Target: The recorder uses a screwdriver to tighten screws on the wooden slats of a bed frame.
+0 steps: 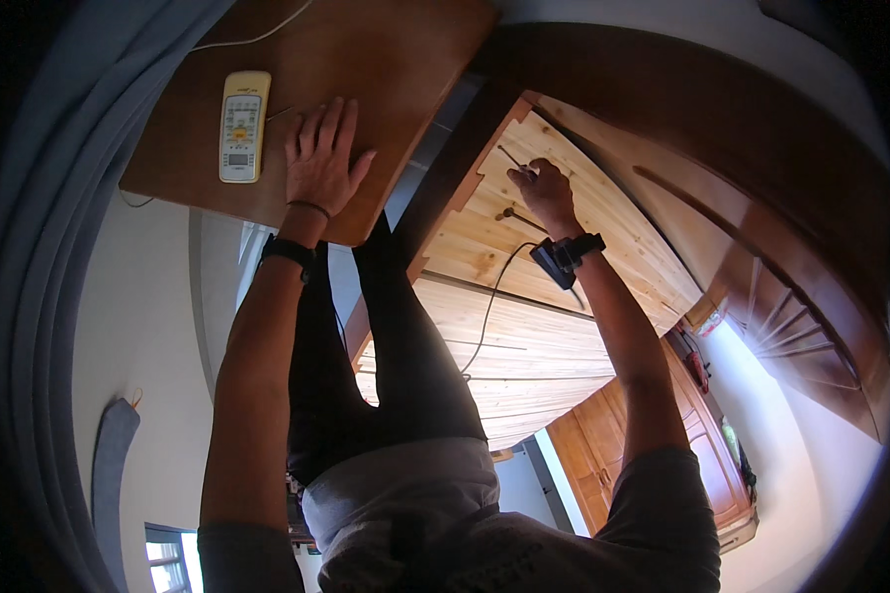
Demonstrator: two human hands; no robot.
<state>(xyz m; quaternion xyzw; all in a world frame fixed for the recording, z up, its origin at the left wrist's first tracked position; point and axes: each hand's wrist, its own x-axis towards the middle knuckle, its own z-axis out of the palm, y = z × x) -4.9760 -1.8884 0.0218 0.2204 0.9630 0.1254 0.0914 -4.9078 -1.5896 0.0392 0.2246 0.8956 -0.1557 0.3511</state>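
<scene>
My left hand lies flat, fingers stretched out, on the brown wooden tabletop. Just beyond its fingertips is a thin metal piece, too small to name. To its left rests a cream remote control with its keys facing up. Over the pale wooden bed boards, my right hand is closed around a thin-shafted tool that looks like a screwdriver; the fingers hide most of its handle. Below that hand, a dark rod with a round head lies on the boards.
A black cable hangs from the black device at my right wrist. The dark wooden bed frame edges the boards, with the curved headboard on the right. Grey curtains hang at left; a wooden cabinet stands behind.
</scene>
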